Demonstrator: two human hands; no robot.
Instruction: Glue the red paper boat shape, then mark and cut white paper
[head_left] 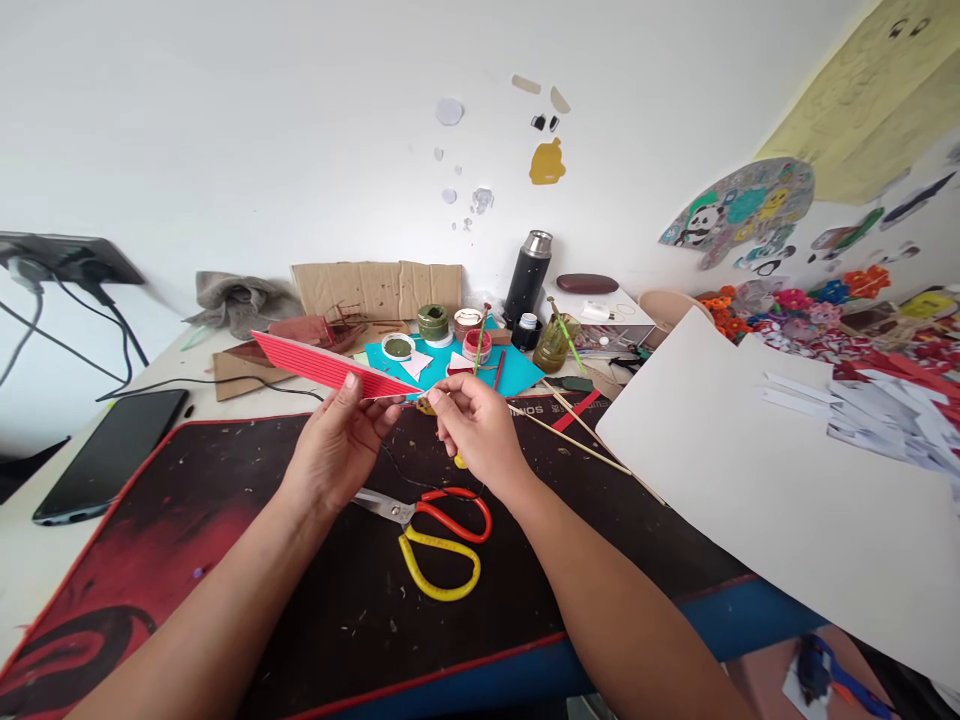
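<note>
Centrally, in the view from the head camera, scissors (407, 513) with one red and one yellow handle lie on a dark mat (517, 590) on a bench (37, 575). Above and just beyond the scissors, a red striped card (322, 370) is held up at a slant. The left hand (330, 450) pinches its lower edge, thumb on top, other fingers beneath. The right hand (480, 430) has thumb and forefinger pressed together at the card's right tip; whether they grip the card or something thin there, I cannot tell. Farther beyond the scissors, paint jars (433, 322) sit on a teal sheet (525, 368), near a black flask (527, 275). Left of the scissors lies a phone (112, 455); to their right, thin sticks (577, 440) and a large white sheet (750, 480).
</note>
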